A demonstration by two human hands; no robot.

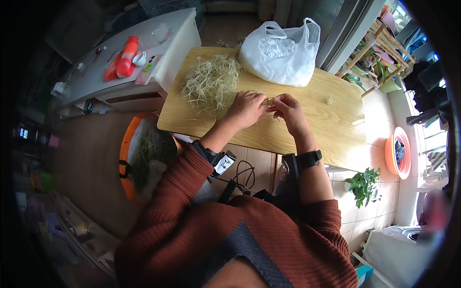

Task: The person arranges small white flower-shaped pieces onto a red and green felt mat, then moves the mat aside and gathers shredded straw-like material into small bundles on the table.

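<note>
A loose heap of pale, curly plant-like strands (214, 82) lies on the left part of the wooden table (324, 122). Over the table's middle, my left hand (247, 108) pinches a small tuft of thin strands (268, 103), just right of the heap. My right hand (289, 109) holds the other side of that tuft between thumb and fingers, close to my left fingertips. Behind my hands stands a white plastic bag (279, 57) with white, fluffy-looking contents. A small pale tuft (330, 100) rests farther right on the table.
An orange-rimmed container (126, 144) with green strands stands on the floor at left. A white cabinet (108, 79) holds red-and-pink items (126, 59) and a white cup (139, 59). At right are a potted plant (364, 185) and an orange basin (398, 153). Black cables hang below the table.
</note>
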